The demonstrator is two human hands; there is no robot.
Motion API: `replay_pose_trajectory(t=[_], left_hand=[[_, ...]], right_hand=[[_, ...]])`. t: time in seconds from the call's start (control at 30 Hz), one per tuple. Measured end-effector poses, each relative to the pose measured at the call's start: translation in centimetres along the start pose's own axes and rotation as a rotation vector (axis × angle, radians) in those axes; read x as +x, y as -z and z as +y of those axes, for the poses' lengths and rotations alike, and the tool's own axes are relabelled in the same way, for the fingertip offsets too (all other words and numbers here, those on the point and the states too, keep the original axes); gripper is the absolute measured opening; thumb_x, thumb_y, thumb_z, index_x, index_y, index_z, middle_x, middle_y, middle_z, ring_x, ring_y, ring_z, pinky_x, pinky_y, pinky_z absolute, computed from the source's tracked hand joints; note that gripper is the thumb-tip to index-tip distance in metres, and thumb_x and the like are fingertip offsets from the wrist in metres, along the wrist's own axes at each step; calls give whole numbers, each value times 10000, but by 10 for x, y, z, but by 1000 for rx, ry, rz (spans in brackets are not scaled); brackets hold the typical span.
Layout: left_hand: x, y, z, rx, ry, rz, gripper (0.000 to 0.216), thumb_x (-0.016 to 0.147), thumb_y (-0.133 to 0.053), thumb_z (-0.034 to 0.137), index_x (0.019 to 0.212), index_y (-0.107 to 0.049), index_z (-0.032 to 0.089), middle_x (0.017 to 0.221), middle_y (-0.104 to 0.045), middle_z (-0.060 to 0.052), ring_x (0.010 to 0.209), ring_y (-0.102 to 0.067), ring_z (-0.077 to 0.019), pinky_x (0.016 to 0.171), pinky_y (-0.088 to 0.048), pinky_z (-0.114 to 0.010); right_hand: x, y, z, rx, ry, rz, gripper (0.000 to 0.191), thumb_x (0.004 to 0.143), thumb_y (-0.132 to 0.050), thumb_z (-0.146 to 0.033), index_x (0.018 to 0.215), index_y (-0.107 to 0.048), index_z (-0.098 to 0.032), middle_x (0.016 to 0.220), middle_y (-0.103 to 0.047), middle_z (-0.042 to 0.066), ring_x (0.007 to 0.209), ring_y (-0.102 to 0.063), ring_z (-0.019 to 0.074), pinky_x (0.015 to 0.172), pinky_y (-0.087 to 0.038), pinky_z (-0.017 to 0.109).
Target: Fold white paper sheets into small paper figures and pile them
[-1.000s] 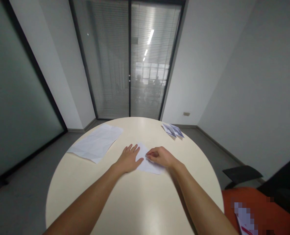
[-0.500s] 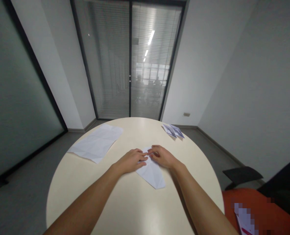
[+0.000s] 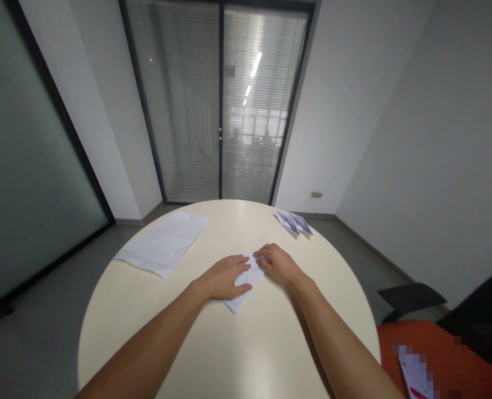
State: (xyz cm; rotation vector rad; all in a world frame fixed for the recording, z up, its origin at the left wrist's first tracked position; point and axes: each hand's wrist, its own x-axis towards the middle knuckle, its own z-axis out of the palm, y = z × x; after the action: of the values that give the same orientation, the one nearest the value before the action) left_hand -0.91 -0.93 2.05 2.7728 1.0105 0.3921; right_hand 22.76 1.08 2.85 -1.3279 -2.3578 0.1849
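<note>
A small folded sheet of white paper [image 3: 254, 276] lies on the round table under both of my hands. My left hand [image 3: 227, 277] rests flat on its left side, fingers stretched out and thumb spread apart, pressing it down. At the upper right edge of the sheet, my right hand [image 3: 277, 262] has its fingers bent and close together, with the tips on the paper's top corner. A pointed end of the paper sticks out below my left thumb. The parts beneath my palm and fingers are hidden.
A large creased white sheet [image 3: 165, 244] lies on the left of the cream table [image 3: 204, 360]. Two folded paper pieces [image 3: 293, 223] sit near the far right edge. An orange chair [image 3: 449, 354] with a black armrest [image 3: 412, 295] stands at the right, papers on its seat.
The paper's wide lower right flap has been folded over, leaving a narrower shape. My left hand has spread flatter over it, and my right hand has shifted slightly right.
</note>
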Motion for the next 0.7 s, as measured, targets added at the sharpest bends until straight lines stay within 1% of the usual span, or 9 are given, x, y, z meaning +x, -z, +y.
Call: replay_pose_trajectory(t=[0.07,0.13,0.2,0.3,0.4,0.47,0.57,0.63,0.7], left_hand=[[0,1,1,-18,-12,5,590,870,-599,545,1350,-593,202,1509,-500,-93,1405,-431,-259,1184,-311,-379],[0,3,5,-8,6,16,577,863,-596,577,1309,-620,211,1472,-535,-95,1373,-455,-270,1168,-328,-392],[1,4,9,25,36,16,586,860,-580,617,1285,-637,217,1443,-557,-100,1338,-477,-289,1146,-346,-416],[2,3,14,76,79,8,677,836,-582,659,1348,-597,216,1461,-533,-112,1328,-471,-316,1131,-351,-444],[1,1,13,99,117,8,688,854,-566,632,1401,-550,214,1487,-506,-113,1345,-451,-319,1133,-345,-451],[0,0,11,90,115,8,651,875,-552,596,1401,-551,212,1490,-505,-111,1350,-448,-313,1132,-351,-446],[0,0,6,46,65,1,614,886,-556,537,1409,-545,215,1496,-505,-100,1366,-444,-300,1148,-344,-437],[0,0,4,9,8,-5,582,887,-561,483,1404,-551,215,1504,-503,-92,1380,-444,-289,1168,-326,-434],[1,1,2,-25,-53,-12,555,875,-573,421,1385,-572,201,1505,-505,-93,1383,-455,-282,1180,-316,-424]], right_hand=[[0,-2,0,26,55,-40,287,908,-539,-223,1079,-770,-215,1118,-733,75,1064,-630,230,949,-469,321],[0,-3,1,17,62,-70,288,906,-530,-214,1054,-777,-224,1129,-730,69,1062,-632,229,946,-470,322],[0,-2,1,-11,32,-79,280,900,-531,-211,1017,-785,-230,1121,-732,68,1054,-636,233,930,-474,322],[-1,3,0,-59,-38,-75,255,886,-542,-205,935,-791,-231,1102,-737,72,1019,-646,240,886,-485,319],[-2,7,-1,-126,-101,-64,241,869,-551,-187,859,-790,-222,1079,-744,93,1003,-645,260,827,-494,322],[-2,9,-3,-161,-103,-54,248,876,-545,-187,843,-789,-214,1100,-739,104,1016,-638,270,828,-494,332],[-1,6,-4,-141,-25,-53,279,923,-510,-215,943,-788,-204,1178,-714,99,1051,-630,256,905,-481,347],[1,3,-4,-104,46,-63,296,946,-494,-226,1042,-773,-202,1211,-698,93,1073,-622,239,950,-466,347],[2,-2,-3,-84,94,-71,306,955,-487,-223,1097,-757,-196,1219,-685,98,1087,-612,227,973,-454,344]])
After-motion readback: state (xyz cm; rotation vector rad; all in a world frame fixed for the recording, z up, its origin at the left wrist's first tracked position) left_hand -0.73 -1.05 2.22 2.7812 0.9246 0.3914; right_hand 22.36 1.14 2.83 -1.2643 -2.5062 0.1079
